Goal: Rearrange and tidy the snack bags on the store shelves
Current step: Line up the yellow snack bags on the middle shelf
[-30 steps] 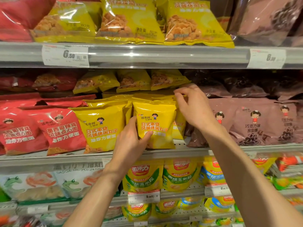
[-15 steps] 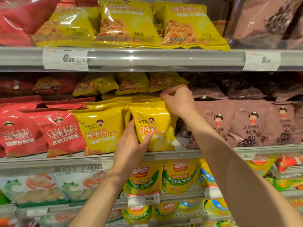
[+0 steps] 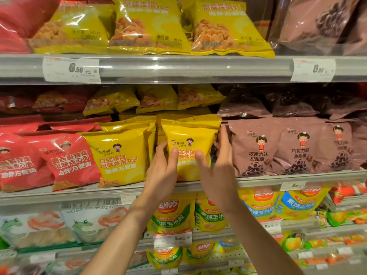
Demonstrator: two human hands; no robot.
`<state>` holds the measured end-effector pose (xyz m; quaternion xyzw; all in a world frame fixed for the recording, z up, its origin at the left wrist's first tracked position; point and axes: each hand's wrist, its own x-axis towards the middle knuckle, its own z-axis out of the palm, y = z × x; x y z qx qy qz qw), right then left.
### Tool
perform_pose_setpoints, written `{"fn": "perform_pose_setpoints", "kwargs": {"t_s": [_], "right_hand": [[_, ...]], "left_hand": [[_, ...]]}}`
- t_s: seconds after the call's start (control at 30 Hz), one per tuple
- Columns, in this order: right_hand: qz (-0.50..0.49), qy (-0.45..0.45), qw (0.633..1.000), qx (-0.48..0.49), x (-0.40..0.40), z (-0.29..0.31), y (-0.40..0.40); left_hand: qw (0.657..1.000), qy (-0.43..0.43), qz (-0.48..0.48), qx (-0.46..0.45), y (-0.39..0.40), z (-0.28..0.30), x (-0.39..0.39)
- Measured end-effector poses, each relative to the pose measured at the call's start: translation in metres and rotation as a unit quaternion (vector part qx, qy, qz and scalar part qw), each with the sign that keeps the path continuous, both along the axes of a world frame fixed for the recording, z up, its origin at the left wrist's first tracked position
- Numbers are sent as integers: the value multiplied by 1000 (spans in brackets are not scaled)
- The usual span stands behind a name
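On the middle shelf, at the centre of the view, a glossy yellow plastic snack bag with a cartoon child (image 3: 189, 149) stands upright with its bottom edge at the shelf's front lip. The left hand (image 3: 161, 173) grips its left edge, thumb across the front and fingers tucked behind. The right hand (image 3: 215, 171) holds the right edge, fingers nearly straight and slipped into the narrow gap at 3 o'clock, thumb resting on the bag's face.

At 9 o'clock a matching yellow snack bag (image 3: 119, 155) stands just beside it, with more yellow bags stacked behind both. At 3 o'clock a matte brown snack bag printed with chocolate rings (image 3: 256, 149) presses close against the right fingers, leaving little room. Red foil snack bags (image 3: 67, 159) fill the row further toward 9 o'clock.

At 12 o'clock the grey metal shelf rail (image 3: 188, 68) above carries a white price tag reading 6.50 (image 3: 71, 70); dark open space sits between the bag tops and that rail. At 6 o'clock, yellow-and-green corn snack bags (image 3: 171, 213) hang below the shelf edge.
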<state>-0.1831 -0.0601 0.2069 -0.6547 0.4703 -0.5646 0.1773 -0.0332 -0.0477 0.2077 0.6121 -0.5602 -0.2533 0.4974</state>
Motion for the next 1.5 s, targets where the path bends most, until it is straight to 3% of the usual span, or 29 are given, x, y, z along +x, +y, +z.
{"fn": "perform_pose_setpoints", "kwargs": {"t_s": [0.2, 0.33, 0.4, 0.53, 0.67, 0.83, 0.9, 0.97, 1.07, 1.13, 1.27, 1.4, 1.5], "right_hand": [[-12, 30, 997, 63, 4, 2, -1], [-117, 97, 988, -23, 6, -4, -10], [-113, 91, 989, -18, 7, -4, -9], [-106, 74, 991, -25, 2, -2, -4], [-162, 137, 972, -97, 9, 1, 2], [-113, 236, 939, -223, 33, 3, 1], [-85, 263, 931, -238, 47, 3, 3], [-59, 290, 922, -248, 62, 9, 3], [-13, 285, 917, -279, 82, 36, -7], [13, 315, 915, -252, 94, 62, -15], [42, 457, 883, -100, 110, 89, -27], [23, 522, 850, -72, 114, 94, -32], [18, 518, 853, -57, 116, 99, -32]], "left_hand": [[996, 25, -45, 74, -5, 13, -14], [992, 61, -42, 105, -13, 15, -17], [992, 49, -42, 106, -11, 15, -15], [999, -4, -26, 43, 12, 10, -5], [998, -65, 14, -19, 36, -4, 21], [969, -120, 153, -150, 59, -13, 57], [953, -99, 216, -186, 65, -17, 75], [943, -69, 262, -191, 70, -16, 90], [957, -39, 256, -129, 65, -7, 102], [966, -24, 231, -117, 55, -5, 107], [973, -18, 208, -94, 43, 0, 105], [980, 23, 183, -78, 37, 6, 100], [982, 66, 173, -42, 31, 10, 100]]}}
